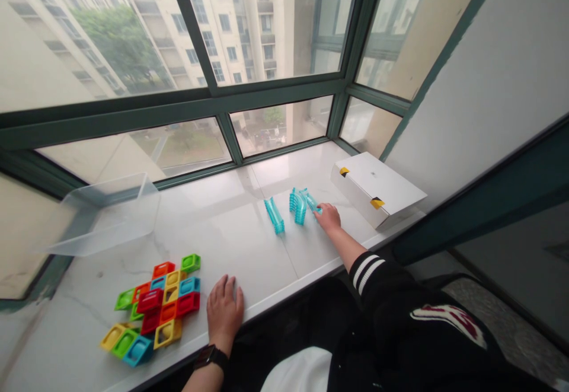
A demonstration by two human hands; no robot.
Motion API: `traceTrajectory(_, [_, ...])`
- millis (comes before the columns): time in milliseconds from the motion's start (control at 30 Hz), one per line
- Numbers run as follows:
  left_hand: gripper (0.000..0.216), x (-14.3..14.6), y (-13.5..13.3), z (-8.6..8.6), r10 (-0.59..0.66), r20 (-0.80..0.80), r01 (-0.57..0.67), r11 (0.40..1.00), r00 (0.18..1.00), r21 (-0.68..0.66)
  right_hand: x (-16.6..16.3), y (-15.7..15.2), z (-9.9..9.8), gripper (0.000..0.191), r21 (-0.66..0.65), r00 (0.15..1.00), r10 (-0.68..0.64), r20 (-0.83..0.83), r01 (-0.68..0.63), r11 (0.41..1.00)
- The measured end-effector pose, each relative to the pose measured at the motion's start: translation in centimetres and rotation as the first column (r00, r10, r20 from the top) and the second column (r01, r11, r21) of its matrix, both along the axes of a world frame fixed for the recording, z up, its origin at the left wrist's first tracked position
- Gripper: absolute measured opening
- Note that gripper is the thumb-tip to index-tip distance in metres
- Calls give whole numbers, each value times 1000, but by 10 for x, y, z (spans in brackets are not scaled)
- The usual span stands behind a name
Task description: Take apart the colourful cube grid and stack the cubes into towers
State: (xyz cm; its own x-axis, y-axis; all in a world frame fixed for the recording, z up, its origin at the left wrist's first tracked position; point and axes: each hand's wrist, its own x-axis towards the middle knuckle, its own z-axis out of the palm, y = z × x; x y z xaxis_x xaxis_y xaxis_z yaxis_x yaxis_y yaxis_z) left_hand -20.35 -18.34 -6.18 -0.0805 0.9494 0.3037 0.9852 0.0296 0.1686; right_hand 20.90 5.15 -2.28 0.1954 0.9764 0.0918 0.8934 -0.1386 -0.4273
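Note:
My right hand (328,218) reaches over the table, its fingers closed on the near end of a translucent turquoise plastic piece (308,197). Just left of it stands a row of curved turquoise pieces (297,206), nested together. Farther left lies a stack of straight turquoise pieces (274,216). My left hand (225,309) rests flat near the table's front edge, fingers stretched out and holding nothing. Beside it on the left is a cluster of colourful plastic blocks (169,311) in red, yellow, green, blue and orange, some with hollow openings.
A clear plastic bin (111,217) stands at the back left of the white table (222,214). At the right, by the wall, sits a white box (377,181) with two yellow-and-black tabs. Windows (275,89) border the table's far side.

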Motion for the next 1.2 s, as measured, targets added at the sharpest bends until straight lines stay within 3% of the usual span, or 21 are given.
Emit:
traceTrajectory(433, [37,-1,-1,-3,3,4,-3,1000,1000,4,-11,8,0,35,-8,998,-41,-52,40,999])
traceTrajectory(633, [38,-1,0,-2,-3,-1,3,1000,1000,5,-18,22,4,22,42,976,-79,-201,89,995])
traceTrajectory(800, [37,-1,-1,-1,-4,-10,4,1000,1000,2,2,25,9,22,109,905,-150,-399,209,972])
traceTrajectory(967, [37,1,-2,1,3,-10,-3,1000,1000,-7,37,-15,3,50,126,784,-198,-588,331,935])
traceTrajectory(1067, [38,2,-2,2,12,0,-12,1000,1000,-17,56,-60,-8,65,113,640,-81,-764,257,960])
traceTrajectory(1133, [38,3,-1,3,13,8,-13,1000,1000,-20,62,-90,-12,60,114,663,6,-749,120,986])
traceTrajectory(1200, [38,4,-1,4,12,18,-11,1000,1000,-26,62,-113,-9,49,124,777,142,-613,-83,989])
